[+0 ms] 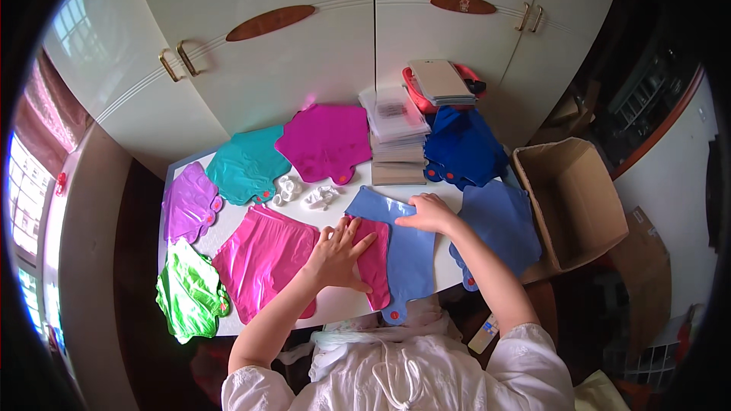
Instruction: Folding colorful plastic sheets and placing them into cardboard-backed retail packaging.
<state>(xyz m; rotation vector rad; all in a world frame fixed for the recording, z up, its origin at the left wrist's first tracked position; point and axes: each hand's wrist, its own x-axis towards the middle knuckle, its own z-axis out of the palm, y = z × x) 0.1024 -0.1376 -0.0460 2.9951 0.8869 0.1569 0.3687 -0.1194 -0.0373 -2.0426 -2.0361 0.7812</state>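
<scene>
I have both hands over the middle of the table (343, 306), apart from each other. The left hand (339, 253) lies spread on the pink strip (376, 243), its fingers splayed. The right hand (429, 214) rests on the far right side of the blue strip (411, 259), its fingers bent; I cannot tell whether they pinch it. The blue strip runs from mid-table to the near edge, its right side straight, and the pink strip lies along its left side.

White tabletop shows between the left forearm and the near edge, and a narrow band of it lies right of the blue strip, where my right forearm crosses toward the blue sheet (499, 221). The box (563, 198) stands at the right edge, open toward me, and limits sideways room there.

To the left, the pink sheet (259, 259) stretches to the near edge, with the green sheet (190, 293) at the near left corner. The purple sheet (188, 202) follows the left edge; the teal sheet (247, 164) and magenta sheet (326, 141) line the far side, beside the bag stack (398, 151) and navy sheets (466, 148). Two white bundles (320, 197) sit inward of these.
</scene>
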